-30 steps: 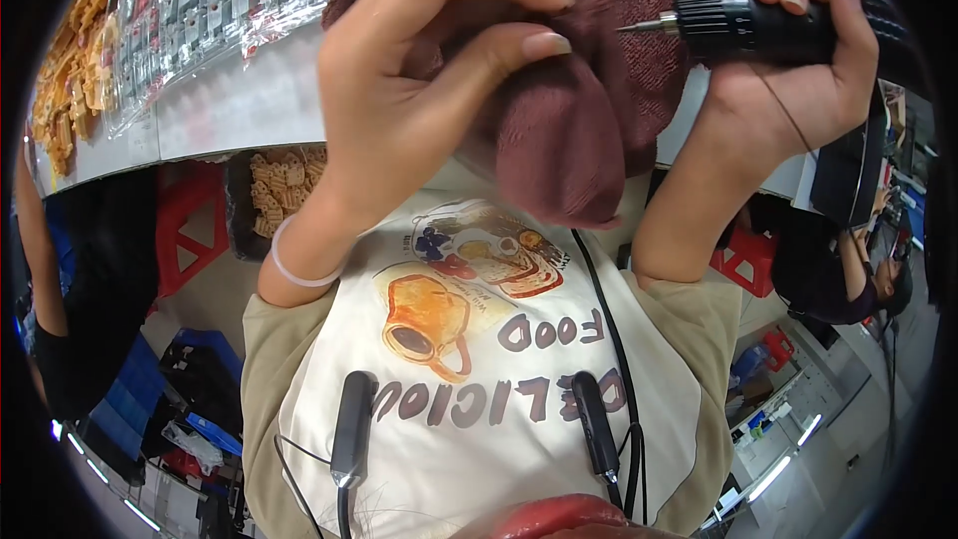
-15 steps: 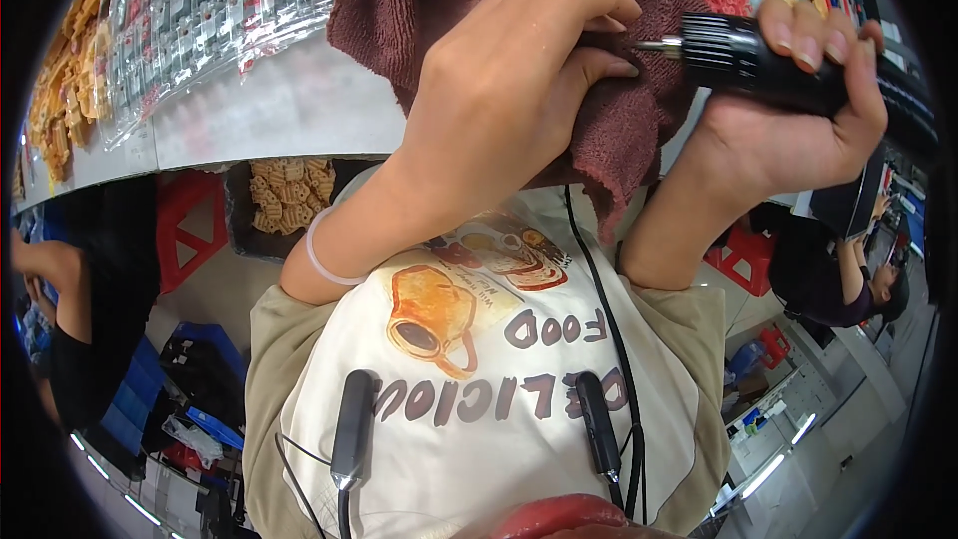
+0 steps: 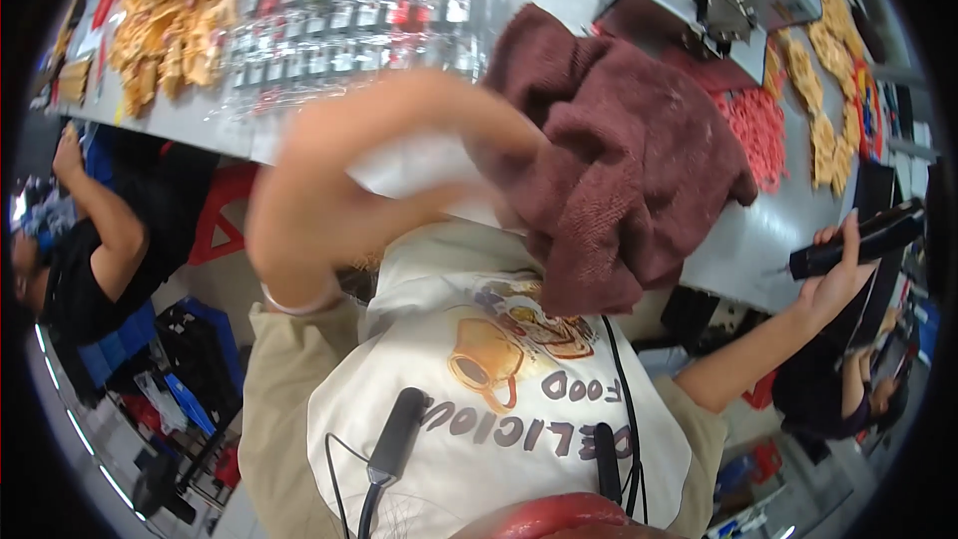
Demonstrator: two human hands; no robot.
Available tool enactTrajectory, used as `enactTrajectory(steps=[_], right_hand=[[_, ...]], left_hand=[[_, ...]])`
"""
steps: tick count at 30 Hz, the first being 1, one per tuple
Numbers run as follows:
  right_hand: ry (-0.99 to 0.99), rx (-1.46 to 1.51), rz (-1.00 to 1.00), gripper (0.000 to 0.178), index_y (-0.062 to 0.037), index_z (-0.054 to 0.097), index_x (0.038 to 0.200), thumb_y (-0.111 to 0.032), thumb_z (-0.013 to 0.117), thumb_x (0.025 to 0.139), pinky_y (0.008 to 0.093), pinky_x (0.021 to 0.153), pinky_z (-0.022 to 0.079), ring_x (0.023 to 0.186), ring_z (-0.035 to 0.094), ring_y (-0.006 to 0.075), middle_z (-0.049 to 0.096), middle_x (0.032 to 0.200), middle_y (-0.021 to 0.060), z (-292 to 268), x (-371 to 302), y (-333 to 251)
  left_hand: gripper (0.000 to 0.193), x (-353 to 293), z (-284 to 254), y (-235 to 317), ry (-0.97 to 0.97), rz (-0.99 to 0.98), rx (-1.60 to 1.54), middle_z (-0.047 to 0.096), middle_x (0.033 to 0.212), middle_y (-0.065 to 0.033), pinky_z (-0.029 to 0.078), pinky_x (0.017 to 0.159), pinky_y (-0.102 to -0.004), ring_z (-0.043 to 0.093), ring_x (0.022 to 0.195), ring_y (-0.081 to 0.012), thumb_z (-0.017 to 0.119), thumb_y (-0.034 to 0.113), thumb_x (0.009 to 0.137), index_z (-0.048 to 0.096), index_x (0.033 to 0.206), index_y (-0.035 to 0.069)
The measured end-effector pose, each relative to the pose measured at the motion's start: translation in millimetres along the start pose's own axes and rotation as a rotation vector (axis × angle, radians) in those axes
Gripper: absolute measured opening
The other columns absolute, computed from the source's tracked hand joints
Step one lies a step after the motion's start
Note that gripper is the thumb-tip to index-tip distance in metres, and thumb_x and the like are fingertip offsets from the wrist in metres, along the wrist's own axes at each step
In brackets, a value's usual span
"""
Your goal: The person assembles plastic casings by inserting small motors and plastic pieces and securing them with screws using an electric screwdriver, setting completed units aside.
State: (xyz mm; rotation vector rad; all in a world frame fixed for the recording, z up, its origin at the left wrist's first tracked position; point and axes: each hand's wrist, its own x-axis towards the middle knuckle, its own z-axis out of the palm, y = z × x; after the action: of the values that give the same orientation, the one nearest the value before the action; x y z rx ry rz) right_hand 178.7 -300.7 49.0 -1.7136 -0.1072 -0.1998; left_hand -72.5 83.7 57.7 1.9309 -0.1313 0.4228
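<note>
A crumpled maroon cloth (image 3: 639, 155) lies over the front edge of the bench. At its left side is my left hand (image 3: 349, 160), badly smeared by motion. Its thumb and fingers curve toward the cloth, but whether they grip anything is unclear. Out at the far right, my right hand (image 3: 836, 274) is wrapped round a black electric screwdriver (image 3: 863, 240). The tool's thin bit points left, apart from the cloth.
Plastic-wrapped rows of small grey parts (image 3: 359, 20) lie left of the cloth. Orange-yellow parts (image 3: 180, 15) are heaped beyond them. A metal fixture (image 3: 714, 5) and red-pink parts (image 3: 753, 135) stand behind and right. A co-worker (image 3: 100, 230) sits at left.
The screwdriver has gone from beside the cloth to the far right in my right hand. My left hand has moved left, away from the cloth's middle. The whole view has shifted.
</note>
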Motion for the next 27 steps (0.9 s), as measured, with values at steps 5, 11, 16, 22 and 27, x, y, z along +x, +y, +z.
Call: enactTrajectory(steps=[5, 11, 16, 22, 27], right_hand=[[0.059, -0.274, 0.094, 0.057, -0.0021, 0.039, 0.128, -0.008, 0.071, 0.082, 0.0267, 0.048, 0.043, 0.053, 0.051, 0.0128, 0.054, 0.078, 0.0057, -12, 17, 41], [0.067, -0.818, -0.265, 0.062, -0.0021, 0.043, 0.13, -0.021, 0.073, 0.08, 0.0344, 0.08, 0.048, 0.085, 0.06, 0.0247, 0.061, 0.102, 0.0147, -33, 36, 92], [0.027, -0.941, -0.097, 0.06, -0.0067, 0.049, 0.128, -0.025, 0.074, 0.077, 0.0349, 0.082, 0.046, 0.091, 0.061, 0.0267, 0.063, 0.102, 0.0163, -7, 19, 65], [-0.085, -0.955, -0.089, 0.064, -0.0078, 0.049, 0.13, -0.03, 0.075, 0.076, 0.0332, 0.08, 0.045, 0.088, 0.057, 0.0235, 0.059, 0.098, 0.0121, 6, 8, 42], [-0.306, -0.737, -0.184, 0.056, -0.0069, 0.05, 0.129, -0.029, 0.07, 0.082, 0.0306, 0.082, 0.043, 0.095, 0.051, 0.0187, 0.055, 0.101, 0.0078, 6, 52, 37]], left_hand=[[0.022, 0, -104, -59, 0.373, -0.106, 0.748, 0.069, 0.096, -0.0068, 0.05, 0.074, -0.027, 0.064, 0.079, -0.0155, 0.062, 0.023, 0.092, 0.067, 0.107, 0.007], [0.021, 12, -86, -68, 0.258, -0.263, 0.944, 0.061, 0.086, -0.0019, 0.047, 0.067, -0.0269, 0.057, 0.073, -0.0143, 0.067, 0.021, 0.088, 0.065, 0.101, 0.005], [0.023, 4, -95, -69, 0.396, -0.38, 0.596, 0.065, 0.086, -0.0022, 0.047, 0.07, -0.0227, 0.057, 0.073, -0.0078, 0.069, 0.006, 0.083, 0.063, 0.105, 0.002], [0.024, -4, -90, -64, 0.198, -0.375, 0.859, 0.057, 0.094, -0.0045, 0.047, 0.07, -0.0269, 0.055, 0.075, -0.012, 0.067, 0.011, 0.087, 0.062, 0.109, 0.004], [0.028, -3, -88, -69, 0.274, -0.435, 0.871, 0.054, 0.094, -0.0052, 0.046, 0.07, -0.0286, 0.053, 0.074, -0.0142, 0.068, 0.014, 0.087, 0.055, 0.109, 0.003]])
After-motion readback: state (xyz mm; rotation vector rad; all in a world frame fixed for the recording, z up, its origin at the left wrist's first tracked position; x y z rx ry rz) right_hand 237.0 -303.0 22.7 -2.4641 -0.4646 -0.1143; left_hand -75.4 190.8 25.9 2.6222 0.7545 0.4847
